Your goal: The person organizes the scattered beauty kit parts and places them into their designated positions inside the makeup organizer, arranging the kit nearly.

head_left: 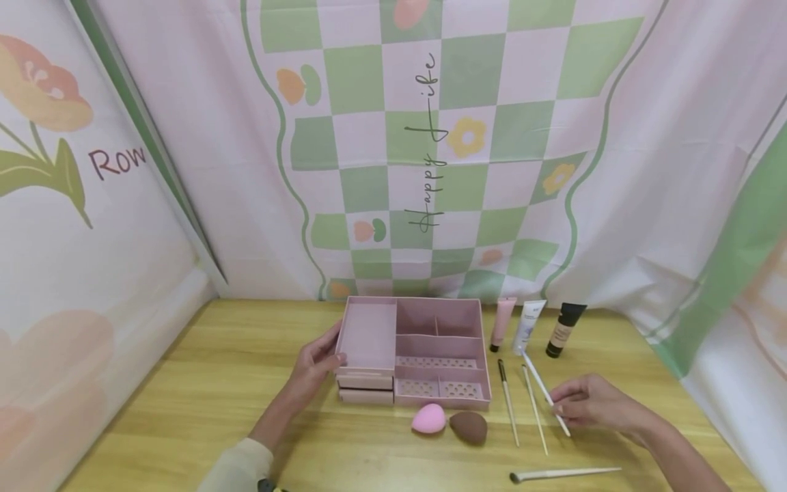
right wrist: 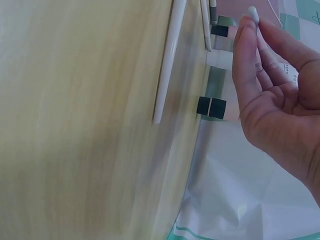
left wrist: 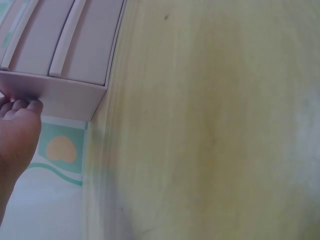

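Observation:
A pink desktop organizer with open compartments and drawers stands on the table. My left hand holds its left side, thumb on the top edge and fingers against the side wall; the left wrist view shows the fingertips at that wall. To the right, my right hand pinches a slim white-handled makeup brush between thumb and fingers, slanting over the table. Its handle end peeks out above the fingertips in the right wrist view. Two more brushes, one dark-tipped and one thin, lie beside it.
Behind the brushes stand a pink tube, a white tube and a black-capped tube. Pink and brown makeup sponges lie before the organizer. Another brush lies crosswise near the front. A patterned curtain hangs behind.

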A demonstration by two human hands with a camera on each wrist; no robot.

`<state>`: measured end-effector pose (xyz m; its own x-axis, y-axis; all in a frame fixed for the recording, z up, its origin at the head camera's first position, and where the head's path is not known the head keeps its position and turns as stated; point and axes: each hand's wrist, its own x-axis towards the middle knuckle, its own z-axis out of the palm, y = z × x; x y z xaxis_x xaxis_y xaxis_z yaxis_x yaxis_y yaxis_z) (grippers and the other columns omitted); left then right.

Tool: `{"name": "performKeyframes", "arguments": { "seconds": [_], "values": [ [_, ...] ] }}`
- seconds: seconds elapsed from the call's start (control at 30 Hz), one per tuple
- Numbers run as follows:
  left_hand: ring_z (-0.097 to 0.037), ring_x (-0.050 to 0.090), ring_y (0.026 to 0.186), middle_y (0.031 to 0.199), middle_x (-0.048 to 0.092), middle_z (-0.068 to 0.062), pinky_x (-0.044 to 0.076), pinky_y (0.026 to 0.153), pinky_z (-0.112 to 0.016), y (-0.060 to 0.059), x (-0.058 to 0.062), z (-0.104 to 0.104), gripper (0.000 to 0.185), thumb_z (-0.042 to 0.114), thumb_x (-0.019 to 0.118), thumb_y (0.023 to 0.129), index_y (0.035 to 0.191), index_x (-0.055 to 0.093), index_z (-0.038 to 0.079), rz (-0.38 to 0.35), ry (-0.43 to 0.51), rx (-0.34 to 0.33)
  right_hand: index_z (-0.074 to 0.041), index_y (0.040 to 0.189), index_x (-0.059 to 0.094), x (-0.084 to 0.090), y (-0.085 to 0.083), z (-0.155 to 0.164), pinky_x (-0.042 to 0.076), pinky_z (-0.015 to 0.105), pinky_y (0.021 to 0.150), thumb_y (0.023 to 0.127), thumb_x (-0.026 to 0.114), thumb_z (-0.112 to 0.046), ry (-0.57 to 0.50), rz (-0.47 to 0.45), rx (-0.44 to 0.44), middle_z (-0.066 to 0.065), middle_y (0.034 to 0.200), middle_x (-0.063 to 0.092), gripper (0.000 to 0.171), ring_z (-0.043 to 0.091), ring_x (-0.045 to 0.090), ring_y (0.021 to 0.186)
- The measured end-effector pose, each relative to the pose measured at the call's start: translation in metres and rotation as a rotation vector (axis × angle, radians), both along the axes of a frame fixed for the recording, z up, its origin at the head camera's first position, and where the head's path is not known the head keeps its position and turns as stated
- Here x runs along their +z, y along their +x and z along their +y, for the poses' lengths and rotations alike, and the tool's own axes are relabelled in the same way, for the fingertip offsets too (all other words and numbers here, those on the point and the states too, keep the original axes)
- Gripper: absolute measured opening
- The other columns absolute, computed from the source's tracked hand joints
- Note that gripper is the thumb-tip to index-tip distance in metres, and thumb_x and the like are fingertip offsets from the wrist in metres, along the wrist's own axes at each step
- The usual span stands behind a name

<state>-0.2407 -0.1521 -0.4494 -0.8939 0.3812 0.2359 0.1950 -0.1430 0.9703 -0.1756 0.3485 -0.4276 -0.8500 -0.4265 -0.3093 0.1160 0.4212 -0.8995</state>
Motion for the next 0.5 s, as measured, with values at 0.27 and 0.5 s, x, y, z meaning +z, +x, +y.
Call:
{"name": "performKeyframes", "arguments": {
  "seconds": [0.27,0.5],
  "values": [
    [-0.038,0.014,0.151,0.163,0.01,-0.022,0.039,0.11,-0.013,-0.001,-0.001,0.0,0.072,0.004,0.053,0.092,0.152,0.016,-0.006,-0.01,-0.004,0.001,0.021,0.118,0.051,0.005,0.0,-0.011,0.062,0.026,0.078,0.095,0.055,-0.013,-0.055,0.03,0.051,0.002,0.094,0.071,0.041,0.009,0.066,0.081],
    [-0.037,0.014,0.151,0.164,0.01,-0.021,0.032,0.114,-0.019,-0.001,-0.001,-0.001,0.072,0.004,0.054,0.092,0.152,0.016,-0.005,-0.015,-0.01,0.002,0.02,0.119,0.05,0.013,-0.002,-0.021,0.062,0.026,0.082,0.096,0.054,-0.012,-0.1,0.032,0.069,0.0,0.099,0.071,0.04,0.011,0.068,0.086]
  ]
}}
